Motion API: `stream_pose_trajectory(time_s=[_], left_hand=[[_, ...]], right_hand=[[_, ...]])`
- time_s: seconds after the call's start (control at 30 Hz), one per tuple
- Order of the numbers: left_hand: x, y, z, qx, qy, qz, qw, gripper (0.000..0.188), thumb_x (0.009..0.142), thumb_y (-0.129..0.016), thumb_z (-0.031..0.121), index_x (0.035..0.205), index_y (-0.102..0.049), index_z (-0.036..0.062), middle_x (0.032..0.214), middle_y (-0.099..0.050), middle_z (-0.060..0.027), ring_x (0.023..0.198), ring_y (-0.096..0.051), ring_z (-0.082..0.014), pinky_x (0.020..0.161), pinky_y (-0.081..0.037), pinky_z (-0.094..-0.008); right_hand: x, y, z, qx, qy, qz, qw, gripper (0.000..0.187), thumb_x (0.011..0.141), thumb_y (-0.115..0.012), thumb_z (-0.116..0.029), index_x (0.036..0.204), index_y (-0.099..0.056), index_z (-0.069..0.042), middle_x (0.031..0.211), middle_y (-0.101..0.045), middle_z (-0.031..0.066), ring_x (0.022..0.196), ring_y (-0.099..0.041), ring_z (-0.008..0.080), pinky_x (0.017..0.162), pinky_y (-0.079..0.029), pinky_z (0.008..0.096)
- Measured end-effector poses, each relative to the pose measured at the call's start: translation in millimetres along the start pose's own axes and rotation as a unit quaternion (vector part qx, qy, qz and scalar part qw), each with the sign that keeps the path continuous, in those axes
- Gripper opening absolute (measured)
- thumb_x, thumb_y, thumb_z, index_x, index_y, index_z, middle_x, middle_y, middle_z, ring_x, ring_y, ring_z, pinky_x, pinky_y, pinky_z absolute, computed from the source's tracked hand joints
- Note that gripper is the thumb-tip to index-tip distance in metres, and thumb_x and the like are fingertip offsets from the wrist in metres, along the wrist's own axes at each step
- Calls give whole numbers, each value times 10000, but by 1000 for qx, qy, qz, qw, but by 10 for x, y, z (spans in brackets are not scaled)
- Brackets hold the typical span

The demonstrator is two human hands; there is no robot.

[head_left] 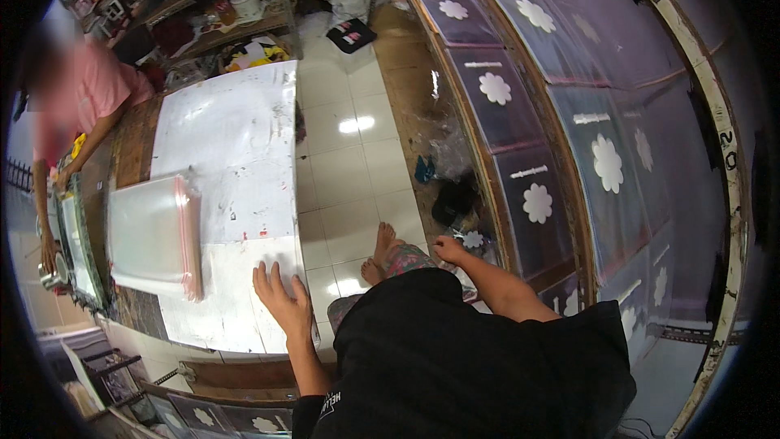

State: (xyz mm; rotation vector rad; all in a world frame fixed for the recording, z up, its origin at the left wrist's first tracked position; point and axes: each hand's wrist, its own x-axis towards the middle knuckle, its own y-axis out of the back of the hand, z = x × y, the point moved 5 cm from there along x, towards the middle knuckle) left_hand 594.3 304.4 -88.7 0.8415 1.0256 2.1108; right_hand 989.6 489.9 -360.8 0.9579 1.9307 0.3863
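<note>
My left hand (282, 297) is open, its fingers spread over the near right edge of a white-topped table (227, 134). I cannot tell whether the fingertips touch the surface. Left of it lies a stack of clear plastic bags (150, 232) with reddish right edges. My right hand (448, 249) hangs by my right thigh with its fingers curled in, beside the tall drying rack (501, 228). Anything inside those fingers is hidden. Clear plastic sheets (536, 205) printed with white flower shapes and small white lines lie along the rack.
At the left a co-worker in a pink shirt (122, 85) leans over a screen-printing frame (79, 240), one hand at a metal can (55, 275). Cluttered shelves (236, 24) stand behind. A black cap (351, 35) lies on the tiled floor (349, 154). More printed sheets (203, 417) are at lower left.
</note>
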Motion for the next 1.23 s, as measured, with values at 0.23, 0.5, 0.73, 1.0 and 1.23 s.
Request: stream_pose_trajectory(time_s=[0.23,0.5,0.73,1.0,1.23], left_hand=[[-417,185,-508,53,66,28,996,479,868,-655,141,1297,-547,-43,1451,-424,-292,1376,-337,-487,1140,-257,-599],[-443,183,-424,74,77,82,991,493,848,-666,225,1272,-566,-6,1441,-446,-258,1383,-355,-446,1162,-228,-594],[-478,220,-410,81,105,86,988,506,832,-681,264,1267,-588,24,1436,-461,-231,1385,-366,-406,1179,-229,-551],[-493,216,-412,57,104,104,987,513,826,-690,277,1270,-600,37,1436,-469,-218,1385,-368,-393,1182,-230,-545],[-347,235,-361,-204,173,123,956,476,858,-702,284,1269,-608,63,1433,-489,-180,1383,-377,-385,1173,-243,-553]], right_hand=[[162,-80,-68,-80,40,-21,996,330,854,-634,-288,1073,-709,-55,1043,-718,156,1015,-685,306,880,-526,410],[72,-326,-646,-40,142,-72,986,327,860,-641,-258,1079,-712,-25,1024,-722,167,983,-690,292,878,-524,390],[173,-247,-134,-51,49,-136,988,273,917,-643,-250,1029,-676,-3,918,-687,107,841,-641,201,742,-516,360],[94,-45,-38,22,81,-114,990,249,860,-651,-186,995,-694,19,829,-694,133,733,-679,214,653,-532,357],[200,-165,89,72,30,-100,992,237,854,-630,-161,1005,-711,3,834,-701,148,724,-692,241,654,-535,369]])
